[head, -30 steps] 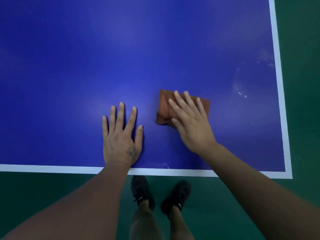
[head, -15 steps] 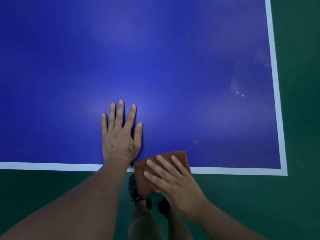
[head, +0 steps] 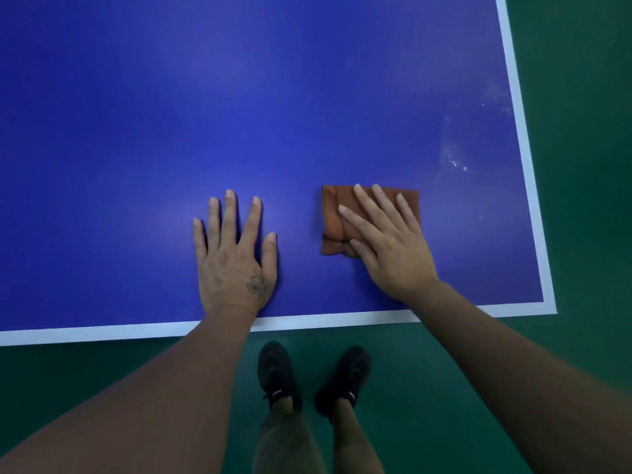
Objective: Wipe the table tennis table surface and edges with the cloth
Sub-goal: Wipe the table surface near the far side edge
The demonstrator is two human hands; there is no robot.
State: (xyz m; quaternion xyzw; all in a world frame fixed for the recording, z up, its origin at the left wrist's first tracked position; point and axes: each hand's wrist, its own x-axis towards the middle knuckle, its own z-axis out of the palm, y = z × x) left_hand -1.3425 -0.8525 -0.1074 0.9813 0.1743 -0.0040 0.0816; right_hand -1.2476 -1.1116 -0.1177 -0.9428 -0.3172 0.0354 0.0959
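Two bare hands are laid flat on the blue surface [head: 239, 97] of the table tennis table, near its front right corner. The left hand [head: 234, 265] is spread palm down with straight, splayed fingers, and nothing is held by it; a small dark tattoo is seen on its back near the wrist. The right hand [head: 390, 248] is pressed with straight fingers on the folded brown cloth [head: 333, 217], which lies on the blue area just right of the left hand and apart from it, well inside the white edge line [head: 102, 331]. No grip is closed round the cloth; it is only held down under the fingers and palm. Pale smears and specks [head: 455, 159] are visible on the blue beyond the cloth, towards the right edge. Below the front edge, two black shoes [head: 277, 374] are seen on the green floor [head: 581, 165]; small white marks are carried on their tongues, too small to be read.
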